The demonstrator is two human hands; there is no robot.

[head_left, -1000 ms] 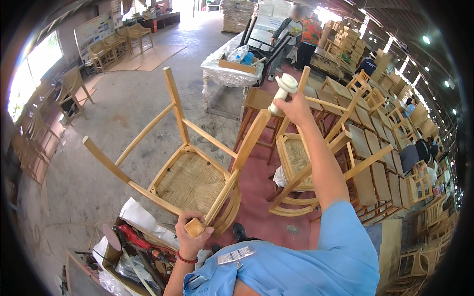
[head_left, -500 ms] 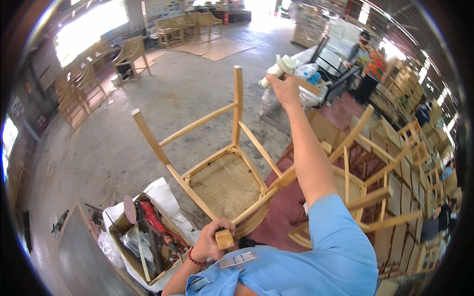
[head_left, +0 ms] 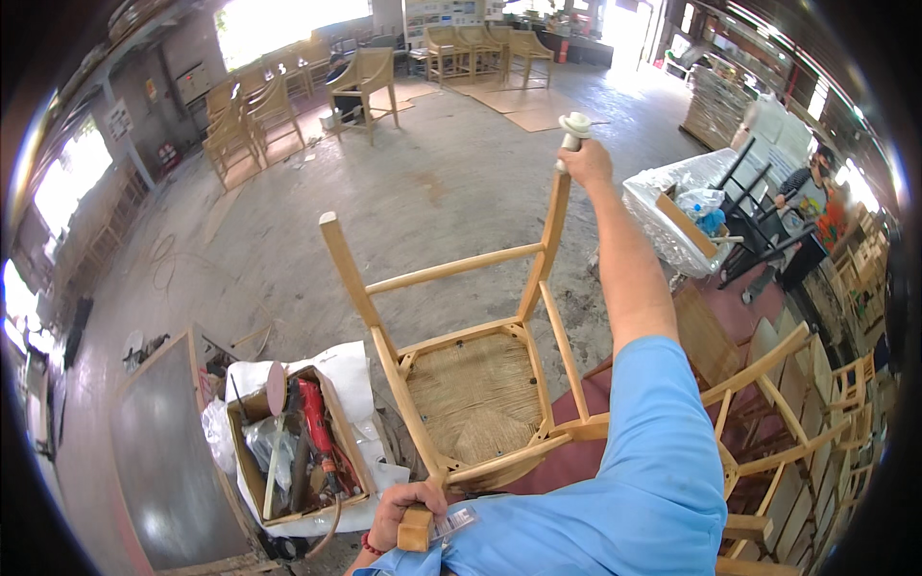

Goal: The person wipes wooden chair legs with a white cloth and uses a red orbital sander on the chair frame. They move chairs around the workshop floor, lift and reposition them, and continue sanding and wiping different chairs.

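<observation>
Over the grey concrete floor [head_left: 259, 240], a window [head_left: 288, 21] glaring at eleven o'clock, the left hand [head_left: 394, 512] at six grips an upturned chair [head_left: 471, 389], the right hand [head_left: 589, 161] at one a white fitting [head_left: 574, 125].

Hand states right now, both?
Left hand: closed, holding a chair leg near its end.
Right hand: closed, holding a white spool-shaped piece.
</observation>
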